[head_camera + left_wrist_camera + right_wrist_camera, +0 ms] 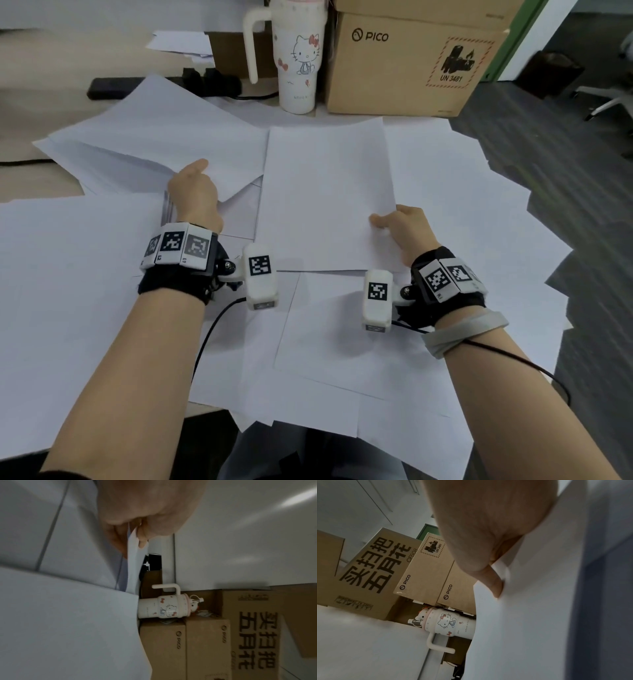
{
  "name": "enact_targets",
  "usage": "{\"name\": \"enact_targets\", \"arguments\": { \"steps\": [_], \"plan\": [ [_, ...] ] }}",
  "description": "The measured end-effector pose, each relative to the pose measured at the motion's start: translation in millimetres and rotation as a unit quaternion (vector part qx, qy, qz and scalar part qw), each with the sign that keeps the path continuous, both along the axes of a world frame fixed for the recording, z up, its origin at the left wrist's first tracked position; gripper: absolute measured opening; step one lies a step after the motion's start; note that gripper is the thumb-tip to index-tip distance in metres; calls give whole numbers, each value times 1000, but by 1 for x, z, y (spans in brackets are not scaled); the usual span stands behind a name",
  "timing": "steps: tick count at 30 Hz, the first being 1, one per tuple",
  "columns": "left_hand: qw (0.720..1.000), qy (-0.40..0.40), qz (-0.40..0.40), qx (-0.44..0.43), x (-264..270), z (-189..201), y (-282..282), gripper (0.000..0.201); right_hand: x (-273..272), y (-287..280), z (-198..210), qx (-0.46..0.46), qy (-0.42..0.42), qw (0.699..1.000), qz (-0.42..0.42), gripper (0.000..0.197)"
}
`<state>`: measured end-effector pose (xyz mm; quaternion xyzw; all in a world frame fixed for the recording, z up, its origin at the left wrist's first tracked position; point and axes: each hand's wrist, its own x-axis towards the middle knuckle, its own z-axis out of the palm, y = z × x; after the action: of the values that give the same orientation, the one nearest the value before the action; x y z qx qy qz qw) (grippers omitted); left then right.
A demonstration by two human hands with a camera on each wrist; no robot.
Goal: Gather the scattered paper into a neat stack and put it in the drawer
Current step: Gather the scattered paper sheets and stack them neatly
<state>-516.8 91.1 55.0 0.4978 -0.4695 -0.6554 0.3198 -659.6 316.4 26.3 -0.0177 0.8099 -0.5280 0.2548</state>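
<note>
White paper sheets (102,274) lie scattered and overlapping all over the table. My left hand (196,192) grips the near edge of a fanned bunch of sheets (154,137) at the back left; in the left wrist view its fingers (142,539) pinch a sheet edge (133,557). My right hand (394,224) pinches the lower right corner of a single upright sheet (325,192) in the middle. In the right wrist view the thumb (495,586) presses on that sheet (522,622). No drawer is in view.
A Hello Kitty tumbler (297,58) with a handle and a PICO cardboard box (411,61) stand at the back. A black power strip (164,85) lies back left. Sheets overhang the table's right edge above dark floor (565,205).
</note>
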Motion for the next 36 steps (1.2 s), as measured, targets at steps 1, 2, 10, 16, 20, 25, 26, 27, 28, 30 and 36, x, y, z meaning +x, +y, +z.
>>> {"name": "enact_targets", "arguments": {
  "steps": [1, 2, 10, 16, 20, 25, 26, 27, 28, 30, 36],
  "plan": [
    [1000, 26, 15, -2, 0, 2, 2, 50, 0, 0, 0, 1, -1, 1000, -4, 20],
    [999, 35, 17, -22, 0, 6, 6, 52, 0, 0, -1, 1, -1, 1000, -6, 24],
    [965, 154, 30, -210, 5, 57, 38, 43, 1, 5, 8, 20, -19, 999, 28, 21],
    [952, 219, -42, -211, 16, 70, 52, 43, 4, 9, 12, 18, -24, 998, 47, 22],
    [973, 130, -96, -167, 20, 56, 55, 46, 7, 10, 14, 8, -27, 998, 58, 17],
    [976, -55, -160, -135, 30, 32, 64, 55, 8, 11, 17, 40, -15, 997, 69, 11],
    [975, -72, -169, -125, 32, 28, 66, 58, 8, 11, 19, 47, -14, 996, 69, 12],
    [973, -85, -178, -116, 33, 25, 68, 61, 8, 12, 19, 47, -12, 996, 70, 15],
    [972, -97, -187, -109, 34, 22, 70, 63, 8, 12, 20, 50, -9, 996, 71, 21],
    [967, -125, -198, -98, 37, 19, 73, 66, 7, 12, 19, 48, -12, 996, 70, 22],
    [943, -184, -261, -97, 40, 15, 77, 66, 6, 9, 17, 33, -22, 999, 16, 35]
  ]
}}
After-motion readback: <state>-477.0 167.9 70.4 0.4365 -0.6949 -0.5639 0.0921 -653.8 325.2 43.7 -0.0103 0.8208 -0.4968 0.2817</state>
